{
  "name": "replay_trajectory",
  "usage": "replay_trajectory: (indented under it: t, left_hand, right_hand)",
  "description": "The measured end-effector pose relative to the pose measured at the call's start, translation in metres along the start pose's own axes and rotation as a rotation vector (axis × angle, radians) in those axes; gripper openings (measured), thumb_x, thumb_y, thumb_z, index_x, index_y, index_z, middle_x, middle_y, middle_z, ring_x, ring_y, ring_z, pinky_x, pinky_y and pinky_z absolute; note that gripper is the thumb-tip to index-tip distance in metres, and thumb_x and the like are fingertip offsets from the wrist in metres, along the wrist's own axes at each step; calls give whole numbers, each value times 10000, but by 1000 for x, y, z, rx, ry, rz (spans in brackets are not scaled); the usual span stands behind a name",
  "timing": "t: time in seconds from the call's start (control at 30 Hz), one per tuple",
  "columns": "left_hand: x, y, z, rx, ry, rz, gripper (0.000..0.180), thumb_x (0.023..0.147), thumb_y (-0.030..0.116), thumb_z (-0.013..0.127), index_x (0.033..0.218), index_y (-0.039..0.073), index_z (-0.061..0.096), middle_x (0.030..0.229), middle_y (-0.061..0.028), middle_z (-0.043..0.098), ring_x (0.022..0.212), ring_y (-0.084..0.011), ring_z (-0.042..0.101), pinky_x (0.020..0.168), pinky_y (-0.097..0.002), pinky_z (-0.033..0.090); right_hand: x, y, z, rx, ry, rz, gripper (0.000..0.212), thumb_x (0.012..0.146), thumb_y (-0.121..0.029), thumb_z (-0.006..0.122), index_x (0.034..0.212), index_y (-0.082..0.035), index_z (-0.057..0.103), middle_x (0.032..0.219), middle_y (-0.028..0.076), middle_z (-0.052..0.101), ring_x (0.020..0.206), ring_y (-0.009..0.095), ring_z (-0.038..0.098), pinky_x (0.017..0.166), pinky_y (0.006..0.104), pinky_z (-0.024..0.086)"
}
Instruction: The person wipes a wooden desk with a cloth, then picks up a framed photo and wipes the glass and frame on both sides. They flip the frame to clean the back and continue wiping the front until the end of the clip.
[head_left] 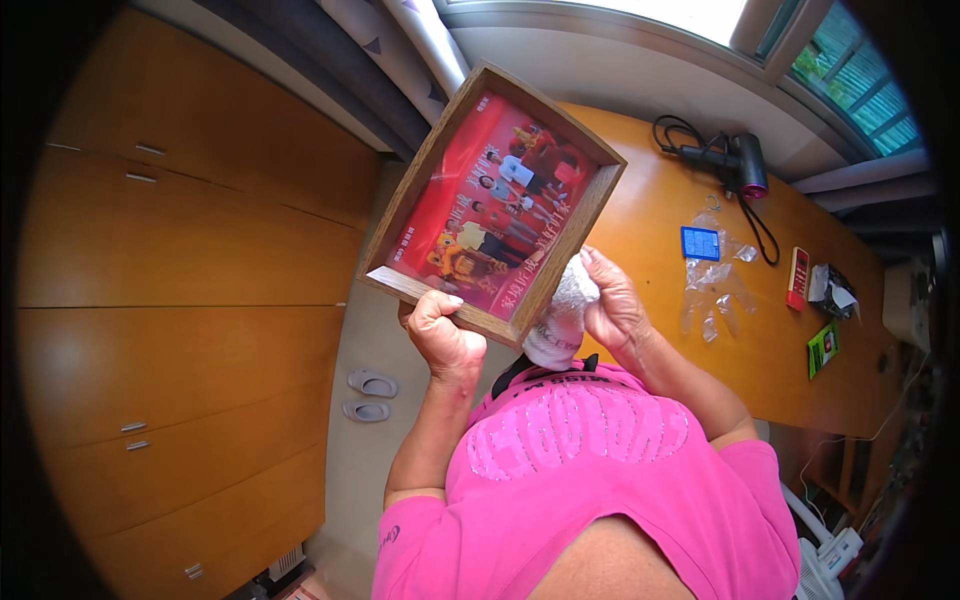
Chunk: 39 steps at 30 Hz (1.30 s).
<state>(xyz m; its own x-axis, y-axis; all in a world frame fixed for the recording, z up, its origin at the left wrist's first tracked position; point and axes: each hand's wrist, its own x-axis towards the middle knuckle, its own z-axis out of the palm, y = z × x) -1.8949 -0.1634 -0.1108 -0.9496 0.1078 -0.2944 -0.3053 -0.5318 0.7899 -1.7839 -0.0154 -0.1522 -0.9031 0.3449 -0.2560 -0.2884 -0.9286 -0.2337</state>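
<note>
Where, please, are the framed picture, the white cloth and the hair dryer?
Framed picture (495, 208), head view: middle of the print.
White cloth (564, 316), head view: middle of its fabric.
Hair dryer (748, 163), head view: its dark barrel.

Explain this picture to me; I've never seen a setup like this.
There is no machine here: a person in a pink shirt works with bare hands. The single view comes from a wide fisheye camera worn on the head, looking down, so straight edges bend. The left hand grips a wooden picture frame with a group photo in it; the right hand holds a white cloth at the frame's lower right edge. On the wooden desk lie what looks like a hair dryer, a small blue item, clear plastic, a red item and a green packet.
</note>
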Motion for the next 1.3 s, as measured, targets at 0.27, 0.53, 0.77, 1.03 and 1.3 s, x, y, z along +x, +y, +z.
replay_trajectory:
  t: [0.27,0.53,0.77,1.03,1.3]
  left_hand:
    - [0,-3,0,-82,21,-18,126,550,-8,495,488,77,426,583,27,405,587,-118,417,641,-235,374]
    - [1,-3,5,-74,52,13,126,535,-24,483,492,75,418,582,22,406,586,-121,420,636,-233,374]
    - [6,-2,4,-59,26,-60,153,533,-19,448,522,111,368,589,32,366,574,-123,404,662,-237,389]
    - [8,5,-4,-45,-31,-113,109,530,-28,440,578,70,434,651,-9,464,675,-173,509,775,-287,445]
    - [2,14,1,-6,-31,-108,138,547,-46,445,537,88,410,615,2,444,638,-151,471,696,-270,427]
  right_hand:
    - [-13,15,10,22,-27,80,340,895,-40,464,1213,13,357,1169,169,495,1089,268,522,951,397,439]
    - [-16,26,5,-31,7,262,366,900,-8,430,1251,14,331,1201,188,474,1088,270,525,929,389,456]
    - [-17,35,6,-319,93,521,314,846,44,481,1159,40,450,1056,182,561,899,253,613,754,372,533]
    - [8,-13,-28,-151,104,343,188,855,-32,495,1025,44,526,974,161,610,845,248,630,771,359,530]
    - [7,-56,-21,-148,295,126,236,825,-89,511,1041,3,491,952,163,608,761,256,625,621,394,534]
